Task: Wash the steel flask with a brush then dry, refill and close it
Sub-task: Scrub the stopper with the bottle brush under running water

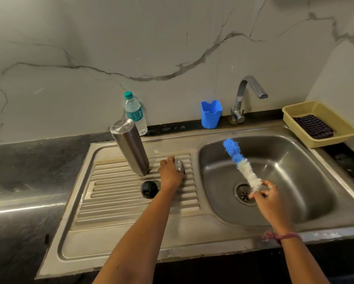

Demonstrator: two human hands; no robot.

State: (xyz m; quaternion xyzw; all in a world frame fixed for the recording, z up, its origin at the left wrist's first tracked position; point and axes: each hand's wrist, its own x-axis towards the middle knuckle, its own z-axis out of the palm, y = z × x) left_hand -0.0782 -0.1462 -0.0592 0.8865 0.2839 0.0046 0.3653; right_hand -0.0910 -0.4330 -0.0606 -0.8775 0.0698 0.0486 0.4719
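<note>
Flask inverted, beside left hand

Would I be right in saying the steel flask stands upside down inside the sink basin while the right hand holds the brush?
Not quite: the head view shows the steel flask upside down on the ribbed draining board, not inside the sink basin. The right hand does hold the brush.

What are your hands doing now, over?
Left hand grips steel cap on drainboard. Right hand holds brush over sink. Flask upside down, draining. Nothing in the way.
</note>
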